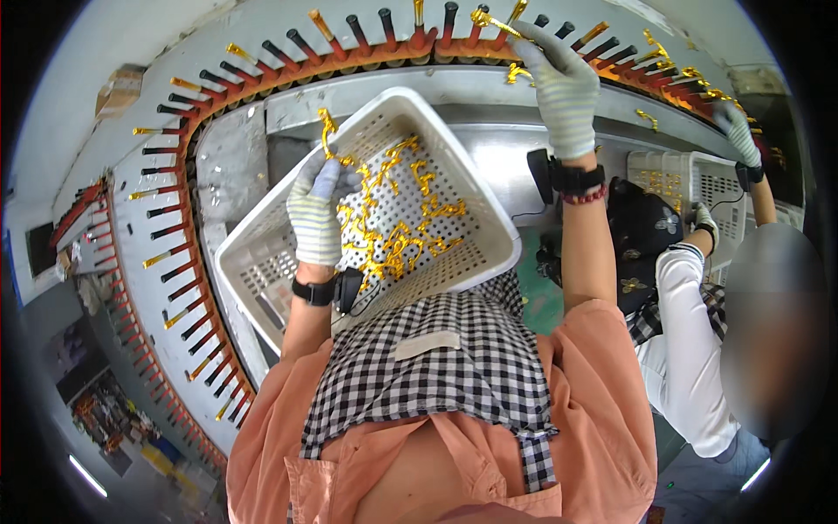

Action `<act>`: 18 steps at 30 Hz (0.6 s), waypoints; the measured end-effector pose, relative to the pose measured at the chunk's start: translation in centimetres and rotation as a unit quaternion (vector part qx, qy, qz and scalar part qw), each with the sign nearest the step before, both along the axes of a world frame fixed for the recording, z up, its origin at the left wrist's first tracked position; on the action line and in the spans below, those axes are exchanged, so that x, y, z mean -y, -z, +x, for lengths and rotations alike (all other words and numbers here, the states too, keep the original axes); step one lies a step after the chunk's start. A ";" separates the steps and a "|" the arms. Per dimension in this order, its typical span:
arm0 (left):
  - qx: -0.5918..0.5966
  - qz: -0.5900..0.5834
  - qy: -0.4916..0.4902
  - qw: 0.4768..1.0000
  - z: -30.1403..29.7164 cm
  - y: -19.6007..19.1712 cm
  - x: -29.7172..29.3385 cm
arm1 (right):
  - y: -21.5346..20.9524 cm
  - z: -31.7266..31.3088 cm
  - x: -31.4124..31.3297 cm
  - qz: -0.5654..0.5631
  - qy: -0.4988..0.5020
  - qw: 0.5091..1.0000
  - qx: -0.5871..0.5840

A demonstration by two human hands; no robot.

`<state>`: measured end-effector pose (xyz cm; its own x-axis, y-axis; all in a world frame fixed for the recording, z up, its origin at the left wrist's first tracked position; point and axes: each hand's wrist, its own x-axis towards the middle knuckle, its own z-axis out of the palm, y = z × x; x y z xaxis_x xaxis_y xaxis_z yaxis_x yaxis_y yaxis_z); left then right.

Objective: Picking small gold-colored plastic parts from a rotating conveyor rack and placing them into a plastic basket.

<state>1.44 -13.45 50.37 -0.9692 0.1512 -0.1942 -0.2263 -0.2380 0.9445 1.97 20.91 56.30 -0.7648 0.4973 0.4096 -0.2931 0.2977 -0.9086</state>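
In my gloved left hand (316,208), closed fingers hold a shiny gold curved piece (328,129) with small branching ends, over the left part of a white perforated basket (476,166). Inside the basket lie several loose gold pieces (401,249) of a similar look. My right hand (563,87), in a striped glove, reaches up to a curved orange rail (349,61). Its fingers are closed on the end of another gold piece (496,21), which points left over the black-tipped pegs (449,22). Part of the right fingertips' grip is hidden.
Along the rail, pegs stand in a long row, several with gold tips. One gold piece (518,74) lies below the rail near my right hand. At right, a co-worker's gloved hand (735,131) reaches toward the rail, beside another white basket (698,179).
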 end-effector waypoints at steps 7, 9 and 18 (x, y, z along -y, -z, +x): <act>0.002 0.019 -0.002 1.000 -0.8 -0.1 0.0 | 0.4 3.8 3.9 0.270 0.003 0.958 -0.098; 0.006 0.018 0.002 1.000 -1.0 0.1 -0.1 | 0.4 4.3 4.8 0.185 0.003 0.978 -0.098; 0.008 -0.021 0.009 1.000 -0.1 0.4 -0.3 | 1.5 7.3 5.8 0.175 -0.252 0.950 0.052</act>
